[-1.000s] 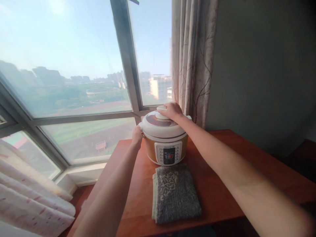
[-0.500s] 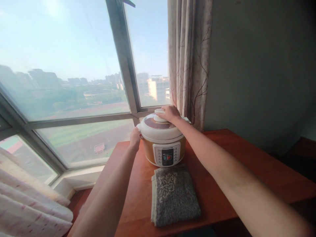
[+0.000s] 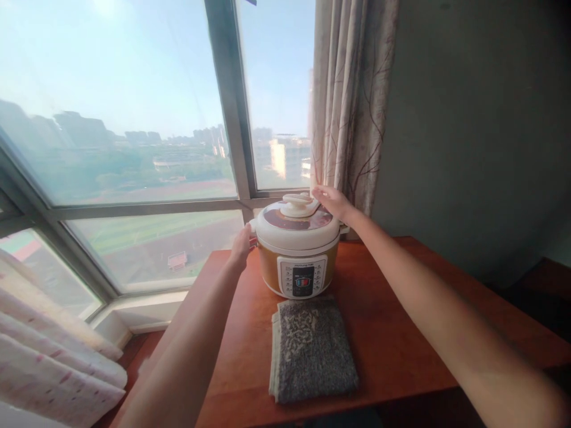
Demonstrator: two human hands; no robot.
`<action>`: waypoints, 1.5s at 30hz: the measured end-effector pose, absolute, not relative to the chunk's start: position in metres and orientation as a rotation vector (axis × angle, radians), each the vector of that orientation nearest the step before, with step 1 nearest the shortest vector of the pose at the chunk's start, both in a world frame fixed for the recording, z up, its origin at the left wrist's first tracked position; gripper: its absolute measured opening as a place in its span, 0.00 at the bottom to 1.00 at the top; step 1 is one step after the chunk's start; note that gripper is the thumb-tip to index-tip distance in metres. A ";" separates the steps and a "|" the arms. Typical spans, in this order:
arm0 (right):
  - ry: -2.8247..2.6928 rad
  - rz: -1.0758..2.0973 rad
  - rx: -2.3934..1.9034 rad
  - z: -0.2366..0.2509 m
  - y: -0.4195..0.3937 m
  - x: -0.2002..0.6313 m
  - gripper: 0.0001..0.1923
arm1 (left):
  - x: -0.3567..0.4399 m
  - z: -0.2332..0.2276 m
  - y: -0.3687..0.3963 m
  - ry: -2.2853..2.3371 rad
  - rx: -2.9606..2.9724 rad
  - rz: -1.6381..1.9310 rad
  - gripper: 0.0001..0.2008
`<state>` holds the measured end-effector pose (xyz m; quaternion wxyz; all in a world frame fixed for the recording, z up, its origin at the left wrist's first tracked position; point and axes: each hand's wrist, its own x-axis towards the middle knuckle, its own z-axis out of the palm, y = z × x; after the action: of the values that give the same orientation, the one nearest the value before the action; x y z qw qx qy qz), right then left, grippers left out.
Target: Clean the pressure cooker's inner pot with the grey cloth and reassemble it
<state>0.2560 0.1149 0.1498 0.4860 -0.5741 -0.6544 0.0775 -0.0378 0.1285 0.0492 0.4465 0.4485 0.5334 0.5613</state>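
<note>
A white and gold electric pressure cooker (image 3: pixel 266 270) stands on the wooden table, its control panel facing me. On its lid sits a cream-coloured lid handle (image 3: pixel 298 205). At the cooker's left side, my left hand (image 3: pixel 243 245) is closed around the side handle, which the fingers mostly cover. My right hand (image 3: pixel 332 201) hovers over the right rear of the lid, just right of the lid handle, with its fingers stretched out and holding nothing. In front of the cooker lies a folded grey towel (image 3: pixel 316 353).
The reddish-brown table (image 3: pixel 392 309) runs up to a large window (image 3: pixel 147 178) on the left. A patterned curtain (image 3: pixel 357 107) hangs behind the cooker, and another curtain (image 3: pixel 49 356) is at lower left. A dark wall (image 3: pixel 473 131) rises on the right.
My right hand has come off the lid handle and moved to the right. The left hand stays at the side handle. The camera view has shifted slightly; cooker and towel stay in place.
</note>
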 end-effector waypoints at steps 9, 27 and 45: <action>-0.904 0.533 -1.216 0.048 0.070 0.311 0.19 | -0.040 0.025 0.094 0.993 1.206 1.371 0.26; -0.624 0.832 -0.900 0.045 0.057 0.262 0.35 | -0.037 0.030 0.066 0.678 1.506 1.198 0.39; -0.634 0.703 -1.007 0.045 0.044 0.351 0.42 | 0.048 0.029 0.053 0.563 1.507 1.194 0.44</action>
<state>0.3506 0.0443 0.0454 0.7707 -0.4642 -0.2925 0.3241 0.0477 0.0534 0.0291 0.5388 0.6337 0.2366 0.5021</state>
